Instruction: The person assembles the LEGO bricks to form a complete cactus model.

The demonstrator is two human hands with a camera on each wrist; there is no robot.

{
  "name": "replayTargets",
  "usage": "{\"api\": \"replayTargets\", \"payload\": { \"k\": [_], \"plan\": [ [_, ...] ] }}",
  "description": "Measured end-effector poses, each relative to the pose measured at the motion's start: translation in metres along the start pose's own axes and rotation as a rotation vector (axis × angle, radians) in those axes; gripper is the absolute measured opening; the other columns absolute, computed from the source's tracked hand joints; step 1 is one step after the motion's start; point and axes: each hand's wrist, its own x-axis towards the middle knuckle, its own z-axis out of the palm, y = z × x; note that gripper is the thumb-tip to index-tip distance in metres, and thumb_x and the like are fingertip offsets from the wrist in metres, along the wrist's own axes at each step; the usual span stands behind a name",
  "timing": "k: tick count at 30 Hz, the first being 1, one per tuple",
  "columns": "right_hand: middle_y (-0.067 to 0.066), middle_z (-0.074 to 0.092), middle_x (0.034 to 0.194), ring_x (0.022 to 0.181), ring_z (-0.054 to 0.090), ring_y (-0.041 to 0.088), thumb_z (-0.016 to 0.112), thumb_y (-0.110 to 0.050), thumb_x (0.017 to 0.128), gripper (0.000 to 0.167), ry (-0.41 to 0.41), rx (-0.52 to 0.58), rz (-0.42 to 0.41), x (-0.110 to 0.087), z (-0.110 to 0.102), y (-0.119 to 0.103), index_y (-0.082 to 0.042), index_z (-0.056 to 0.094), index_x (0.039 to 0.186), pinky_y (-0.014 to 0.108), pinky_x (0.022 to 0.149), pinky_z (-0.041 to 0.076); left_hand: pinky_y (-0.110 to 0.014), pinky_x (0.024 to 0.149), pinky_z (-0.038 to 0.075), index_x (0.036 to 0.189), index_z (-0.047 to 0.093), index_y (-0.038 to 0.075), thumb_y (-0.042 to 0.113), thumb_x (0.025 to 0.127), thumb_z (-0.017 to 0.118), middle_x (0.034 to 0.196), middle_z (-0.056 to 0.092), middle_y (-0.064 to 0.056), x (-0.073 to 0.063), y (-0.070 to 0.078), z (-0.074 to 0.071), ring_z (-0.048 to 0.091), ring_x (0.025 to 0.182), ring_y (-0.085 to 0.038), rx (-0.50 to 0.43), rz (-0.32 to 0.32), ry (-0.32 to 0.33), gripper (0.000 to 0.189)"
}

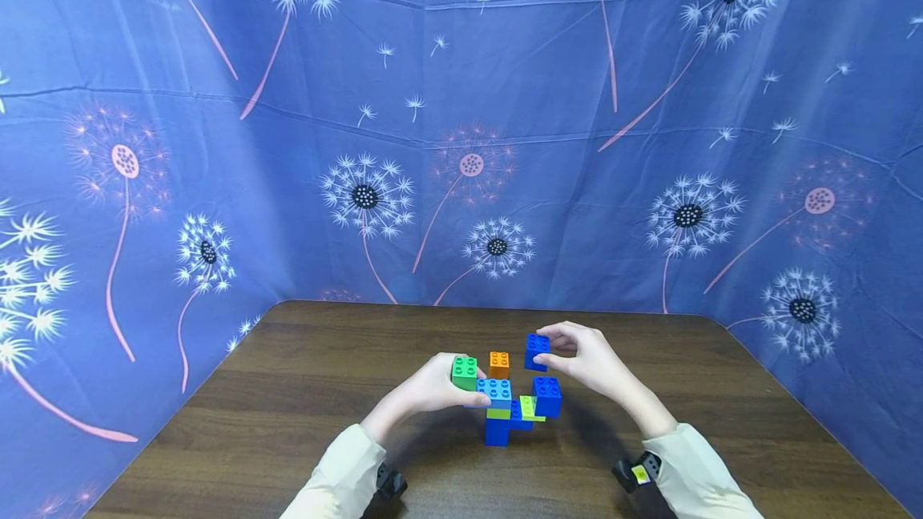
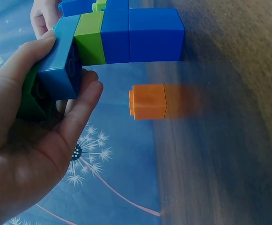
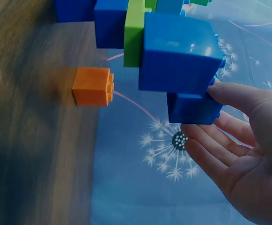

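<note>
1. Firstly, a pale left sleeve and a pale right sleeve enter at the bottom of the head view, with a dark wrist device showing beside the left one and another at the right cuff.
2. Just beyond is a joined brick structure: a dark-blue lower brick, a lime brick on it and a light-blue brick on top. A side branch runs to the right through a second lime brick to a blue end brick. I cannot tell whether its base touches the table.
3. The left hand grips the light-blue brick, thumb on one side and fingers on the other; a green brick sits next to it, inside that grasp.
4. The right hand pinches a loose blue brick between thumb and fingers, a narrow hold, just past the blue end brick.
5. Farther back, an orange brick stands studs up, apart from the structure, on the brown wooden table.
6. Behind everything hangs a blue cloth printed with dandelions.
</note>
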Motion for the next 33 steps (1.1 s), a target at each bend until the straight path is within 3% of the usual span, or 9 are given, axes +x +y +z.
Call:
{"api": "replayTargets", "payload": {
  "k": [13, 33],
  "plan": [
    [0.003, 0.067, 0.104, 0.091, 0.066, 0.017, 0.072, -0.032, 0.081, 0.039, -0.015, 0.004, -0.034, -0.002, 0.002, -0.021, -0.009, 0.066, 0.112, 0.035, 0.081, 0.054, -0.02, 0.058, 0.047, 0.096, 0.068, 0.003, 0.022, 0.075, 0.078, 0.074, 0.065, 0.0, -0.001, 0.004, 0.0, 0.053, 0.06, -0.003, -0.001, 0.007, -0.005, 0.03],
    [0.0, 0.067, 0.103, 0.091, 0.066, 0.015, 0.07, -0.035, 0.082, 0.041, -0.069, 0.028, -0.127, -0.004, 0.012, -0.041, -0.008, 0.065, 0.113, 0.032, 0.082, 0.054, -0.022, 0.061, 0.05, 0.098, 0.067, 0.004, 0.026, 0.076, 0.078, 0.076, 0.066, 0.001, 0.0, 0.002, 0.0, 0.056, 0.062, -0.004, 0.0, 0.008, -0.012, 0.032]
  ]
}}
